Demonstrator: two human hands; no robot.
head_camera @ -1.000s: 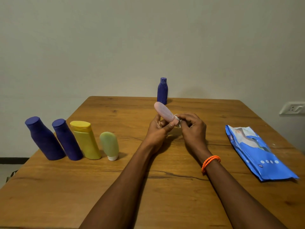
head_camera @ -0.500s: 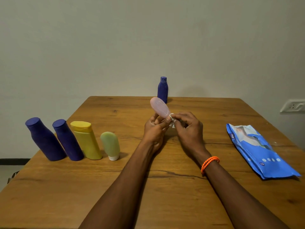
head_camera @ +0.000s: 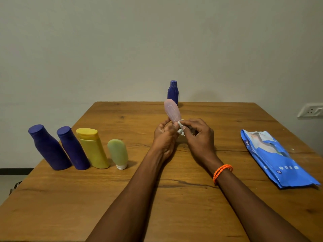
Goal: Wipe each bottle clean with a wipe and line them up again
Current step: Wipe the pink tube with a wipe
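Left hand (head_camera: pixel 165 135) is gripping the pink bottle (head_camera: pixel 172 110) upright-ish while right hand (head_camera: pixel 199 137) fingers are pinching a wipe (head_camera: pixel 180 126) against its lower end.

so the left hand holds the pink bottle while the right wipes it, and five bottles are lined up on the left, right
Not quite: the head view shows four bottles in that row, not five. The left hand does hold the pink bottle while the right hand works the wipe.

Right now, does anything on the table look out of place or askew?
One blue bottle stands alone at the table's far edge, apart from the row at left. Nothing spilled or visibly damaged.
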